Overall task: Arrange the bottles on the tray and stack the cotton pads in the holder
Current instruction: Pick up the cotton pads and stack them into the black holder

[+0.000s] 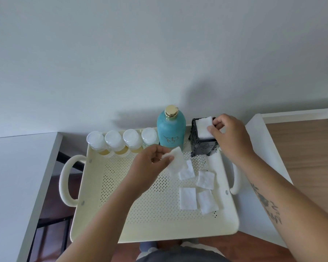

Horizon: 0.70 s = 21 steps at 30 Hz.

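Note:
A cream perforated tray [121, 214] carries a row of several small clear bottles [113, 140] with white caps along its far edge, and beside them a tall teal bottle [171, 127] with a gold cap. At the far right corner stands a black square holder [202, 147] with a white cotton pad [203, 126] lying in its top. My right hand [229, 135] pinches that pad's right edge at the holder. My left hand [150, 163] holds another pad [176, 163] above the tray's middle. Several loose pads [187, 198] lie on the tray's right half.
The tray has looped handles, the left handle [65, 180] hanging over a gap beside a white surface [17, 176]. A wooden table top [310, 157] lies to the right. A grey wall rises just behind the bottles.

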{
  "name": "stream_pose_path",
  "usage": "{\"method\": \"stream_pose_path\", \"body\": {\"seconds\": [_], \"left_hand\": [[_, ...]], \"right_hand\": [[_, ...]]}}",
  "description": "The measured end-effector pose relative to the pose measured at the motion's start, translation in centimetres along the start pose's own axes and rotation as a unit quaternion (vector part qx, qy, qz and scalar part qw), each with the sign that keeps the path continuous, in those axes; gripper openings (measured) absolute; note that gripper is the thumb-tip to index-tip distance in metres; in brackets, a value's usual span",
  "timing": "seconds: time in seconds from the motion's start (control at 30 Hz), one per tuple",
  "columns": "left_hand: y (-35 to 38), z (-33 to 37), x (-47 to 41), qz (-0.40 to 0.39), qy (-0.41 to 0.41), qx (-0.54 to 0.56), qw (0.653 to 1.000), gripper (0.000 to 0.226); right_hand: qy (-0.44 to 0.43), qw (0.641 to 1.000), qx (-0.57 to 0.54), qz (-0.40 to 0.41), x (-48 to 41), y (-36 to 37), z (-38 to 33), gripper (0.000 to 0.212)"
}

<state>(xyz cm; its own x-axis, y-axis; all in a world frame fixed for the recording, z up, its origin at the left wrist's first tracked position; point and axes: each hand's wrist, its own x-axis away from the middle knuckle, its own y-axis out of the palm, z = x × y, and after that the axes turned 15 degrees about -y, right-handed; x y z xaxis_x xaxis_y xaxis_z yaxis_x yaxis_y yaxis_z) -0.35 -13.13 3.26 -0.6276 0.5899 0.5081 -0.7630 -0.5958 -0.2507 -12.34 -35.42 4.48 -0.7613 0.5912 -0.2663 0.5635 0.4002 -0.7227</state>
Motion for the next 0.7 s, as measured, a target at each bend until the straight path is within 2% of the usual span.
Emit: {"method": "stream_pose_path", "body": {"seconds": [0.13,0.23,0.33,0.53,0.7], "left_hand": [[0.1,0.8,0.1,-0.009,0.005,0.008,1.0,0.01],[0.0,1.2,0.0,-0.008,0.004,0.011,1.0,0.006],[-0.1,1.5,-0.1,-0.008,0.009,0.018,1.0,0.003],[-0.1,1.9,-0.2,-0.021,0.02,0.031,0.999,0.003],[-0.2,2.1,-0.2,-0.023,0.028,0.024,0.999,0.004]], "right_hand": [[-0.045,0.997,0.067,-0.006,0.1,-0.3,0.1,0.023],[-0.141,0.985,0.103,0.005,0.5,-0.8,0.3,0.023],[-0.209,0.97,0.118,-0.032,1.0,-1.2,0.8,0.021],[-0.173,0.963,0.146,-0.146,1.3,-1.3,1.3,0.034],[-0.163,0.957,0.157,-0.182,1.4,-0.9,1.2,0.042]]}}
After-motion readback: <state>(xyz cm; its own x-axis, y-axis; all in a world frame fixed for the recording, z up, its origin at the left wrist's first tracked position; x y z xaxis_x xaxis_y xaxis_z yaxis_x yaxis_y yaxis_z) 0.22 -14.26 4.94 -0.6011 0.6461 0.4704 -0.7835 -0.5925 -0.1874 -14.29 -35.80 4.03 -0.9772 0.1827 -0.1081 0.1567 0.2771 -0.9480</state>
